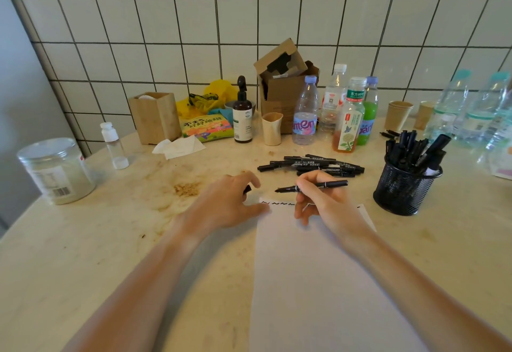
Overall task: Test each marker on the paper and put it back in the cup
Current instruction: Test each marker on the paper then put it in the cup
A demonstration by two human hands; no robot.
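A person's left hand (232, 199) pinches a small dark piece, most likely the marker's cap (247, 189), while its thumb rests at the top left corner of the paper (318, 268). Just to its right, the right hand (318, 199) grips an uncapped marker (310, 186) lying nearly level, tip pointing left and held just above the sheet's top edge, where a row of black squiggles (279, 203) already runs. Behind the hands, a pile (310, 166) of capped markers waits on the table (110, 254); further right stands the mesh cup (404, 185), well stocked with markers and well apart from the one in hand.

The risks look small but real. The bare tip hovers close to the left fingers and could ink them, or the table, if the cap is brought on carelessly. The sheet is held only at one corner and might slide under a firm stroke. The crowded cup could resist another marker, and a hard push could tip it toward the bottles (352, 119) nearby.
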